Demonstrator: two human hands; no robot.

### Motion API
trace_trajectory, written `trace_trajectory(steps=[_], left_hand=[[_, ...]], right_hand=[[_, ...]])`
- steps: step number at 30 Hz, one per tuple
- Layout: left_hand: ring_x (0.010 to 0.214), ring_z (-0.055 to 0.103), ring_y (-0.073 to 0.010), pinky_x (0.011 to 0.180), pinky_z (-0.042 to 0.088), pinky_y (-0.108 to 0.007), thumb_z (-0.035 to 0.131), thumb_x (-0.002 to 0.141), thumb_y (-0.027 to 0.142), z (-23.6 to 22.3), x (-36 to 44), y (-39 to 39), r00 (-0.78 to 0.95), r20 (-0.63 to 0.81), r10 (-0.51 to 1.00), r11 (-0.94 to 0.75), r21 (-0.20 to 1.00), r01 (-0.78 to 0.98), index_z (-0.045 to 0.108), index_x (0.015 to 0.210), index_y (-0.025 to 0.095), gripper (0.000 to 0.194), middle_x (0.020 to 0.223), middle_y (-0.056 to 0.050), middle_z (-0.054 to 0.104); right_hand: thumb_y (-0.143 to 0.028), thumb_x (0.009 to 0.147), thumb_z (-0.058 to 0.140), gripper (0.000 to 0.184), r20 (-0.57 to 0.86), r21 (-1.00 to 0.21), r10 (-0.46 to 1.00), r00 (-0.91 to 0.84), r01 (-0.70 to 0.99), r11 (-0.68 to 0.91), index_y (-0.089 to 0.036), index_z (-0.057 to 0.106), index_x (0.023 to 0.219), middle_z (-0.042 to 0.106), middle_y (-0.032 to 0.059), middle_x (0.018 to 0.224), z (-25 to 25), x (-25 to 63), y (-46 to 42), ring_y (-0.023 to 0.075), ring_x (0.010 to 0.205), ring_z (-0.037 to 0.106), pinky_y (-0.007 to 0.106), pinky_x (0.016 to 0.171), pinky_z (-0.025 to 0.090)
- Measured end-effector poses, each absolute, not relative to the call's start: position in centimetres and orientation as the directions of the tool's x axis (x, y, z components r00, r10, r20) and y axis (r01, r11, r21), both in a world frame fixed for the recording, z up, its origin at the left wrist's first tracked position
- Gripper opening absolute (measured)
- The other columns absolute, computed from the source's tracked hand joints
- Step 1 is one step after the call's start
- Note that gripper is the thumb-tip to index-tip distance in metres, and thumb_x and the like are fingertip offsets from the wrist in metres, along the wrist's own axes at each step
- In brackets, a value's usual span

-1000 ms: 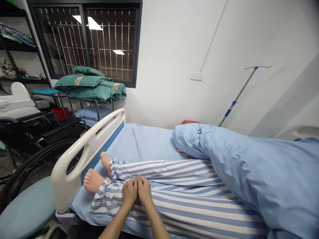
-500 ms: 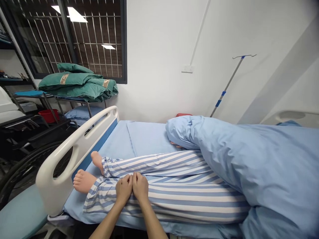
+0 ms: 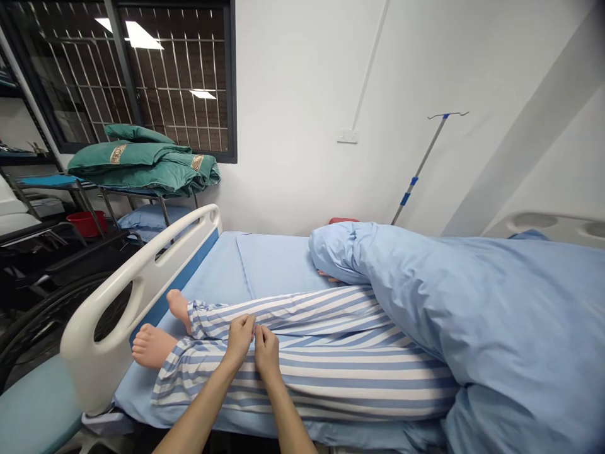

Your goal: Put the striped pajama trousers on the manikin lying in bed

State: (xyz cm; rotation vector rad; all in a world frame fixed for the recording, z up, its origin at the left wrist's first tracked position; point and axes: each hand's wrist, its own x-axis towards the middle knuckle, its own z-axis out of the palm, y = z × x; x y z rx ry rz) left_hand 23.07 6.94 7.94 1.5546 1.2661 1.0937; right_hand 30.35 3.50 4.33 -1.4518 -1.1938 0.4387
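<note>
Left hand (image 3: 239, 340) and right hand (image 3: 267, 352), pressed together earlier, now slightly parted on blue-and-white striped cotton pyjama trousers (image 3: 359, 378); any pinch cannot be confirmed.

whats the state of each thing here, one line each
left hand: pinching the striped trousers
right hand: pinching the same trouser fabric
feet: bare
blue duvet: bunched over the bed beyond the trousers
footboard: upright
IV pole: nothing hanging
green blankets: folded, piled on a rack
</note>
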Motion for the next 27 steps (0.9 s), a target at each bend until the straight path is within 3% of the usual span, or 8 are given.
trace_trajectory(steps=[4, 7, 18, 23, 27], left_hand=[[0.051, 0.037, -0.0099, 0.054, 0.025, -0.024, 0.038, 0.08, 0.035, 4.9, 23.0, 6.4, 0.125, 0.17, 0.977, -0.211, 0.817, 0.536, 0.04, 0.048, 0.018, 0.036, 0.047, 0.003, 0.043], [0.053, 0.037, -0.0101, 0.056, 0.024, -0.024, 0.037, 0.082, 0.032, 3.9, 22.9, 6.4, 0.148, 0.169, 0.974, -0.225, 0.745, 0.628, 0.041, 0.05, 0.018, 0.035, 0.05, 0.002, 0.046], [0.055, 0.039, -0.0107, 0.057, 0.024, -0.024, 0.038, 0.082, 0.027, 4.4, 22.7, 6.0, 0.175, 0.159, 0.972, -0.236, 0.706, 0.668, 0.044, 0.053, 0.018, 0.031, 0.055, 0.0, 0.052], [0.057, 0.042, -0.0114, 0.056, 0.023, -0.023, 0.041, 0.081, 0.029, 4.6, 22.7, 6.0, 0.187, 0.147, 0.971, -0.234, 0.736, 0.635, 0.049, 0.054, 0.018, 0.031, 0.056, -0.001, 0.055], [0.055, 0.039, -0.0108, 0.056, 0.023, -0.024, 0.042, 0.08, 0.027, 4.5, 22.7, 6.0, 0.166, 0.151, 0.975, -0.223, 0.711, 0.667, 0.048, 0.053, 0.018, 0.029, 0.053, 0.0, 0.052]], right_hand=[[-0.036, 0.086, 0.039, 0.035, 0.322, -0.907, 0.838, 0.442, 0.398, 0.139, -0.019, 0.041, 0.055, 0.046, -0.0027, 0.051, 4.1, 30.5, 3.4, 0.0116, 0.051, 0.041, 0.023, 0.051, 0.026], [-0.036, 0.087, 0.037, 0.034, 0.322, -0.901, 0.841, 0.435, 0.414, 0.13, -0.019, 0.041, 0.057, 0.046, -0.0026, 0.051, 4.2, 30.4, 3.1, 0.0118, 0.051, 0.041, 0.023, 0.051, 0.026], [-0.038, 0.085, 0.037, 0.036, 0.258, -0.883, 0.855, 0.45, 0.469, 0.019, -0.02, 0.042, 0.053, 0.049, -0.0012, 0.051, 6.1, 30.3, 1.9, 0.0127, 0.052, 0.042, 0.024, 0.051, 0.026], [-0.041, 0.086, 0.038, 0.039, 0.305, -0.89, 0.855, 0.42, 0.444, 0.099, -0.02, 0.039, 0.053, 0.043, -0.0039, 0.049, 8.9, 30.7, 2.5, 0.0104, 0.05, 0.036, 0.024, 0.05, 0.024], [-0.04, 0.086, 0.04, 0.038, 0.331, -0.88, 0.847, 0.415, 0.459, 0.119, -0.02, 0.041, 0.053, 0.043, -0.0037, 0.048, 7.0, 30.9, 2.7, 0.0109, 0.048, 0.037, 0.025, 0.049, 0.023]])
